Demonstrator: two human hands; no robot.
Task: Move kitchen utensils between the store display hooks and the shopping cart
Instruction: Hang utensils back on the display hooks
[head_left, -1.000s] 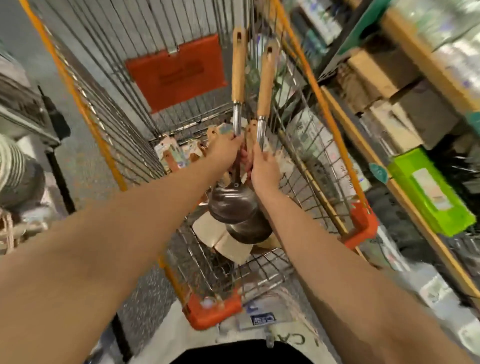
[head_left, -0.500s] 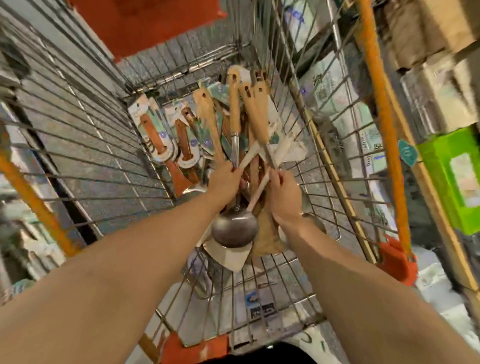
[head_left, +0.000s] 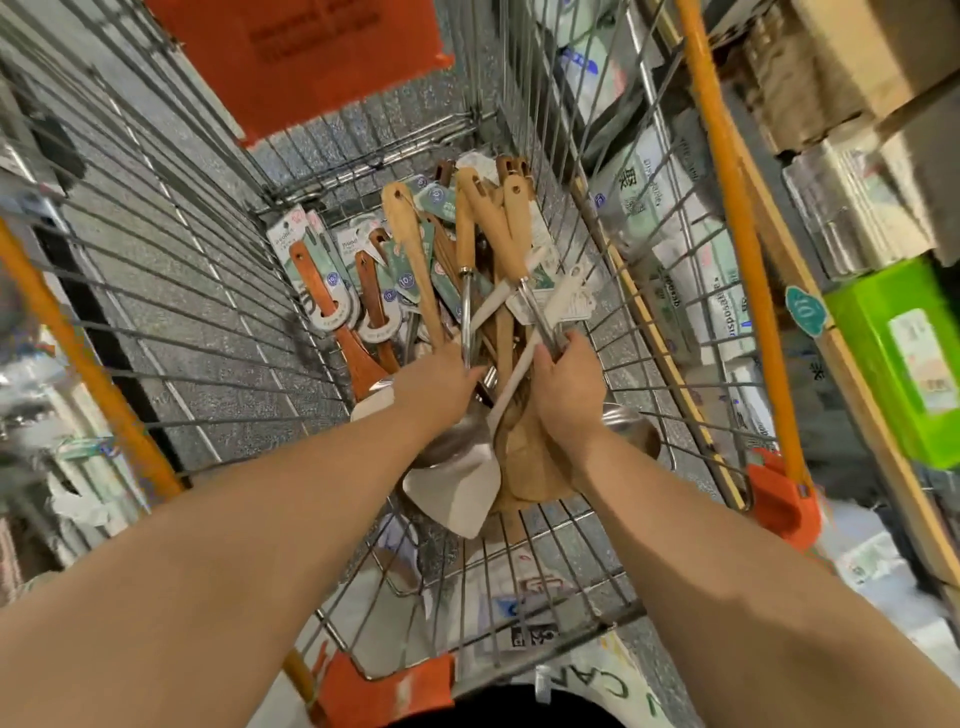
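Both hands are down inside the shopping cart (head_left: 742, 249), amid a pile of utensils (head_left: 410, 249). The left hand (head_left: 441, 387) curls round the metal shaft of 1 ladle (head_left: 464, 239), bowl under its wrist. The right hand (head_left: 566, 392) pinches the shaft of a 2nd ladle (head_left: 517, 228), bowl beside its wrist.

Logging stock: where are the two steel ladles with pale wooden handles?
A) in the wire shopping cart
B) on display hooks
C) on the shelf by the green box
A: the left hand grips one steel ladle, the right hand the other steel ladle, both down inside the wire shopping cart.
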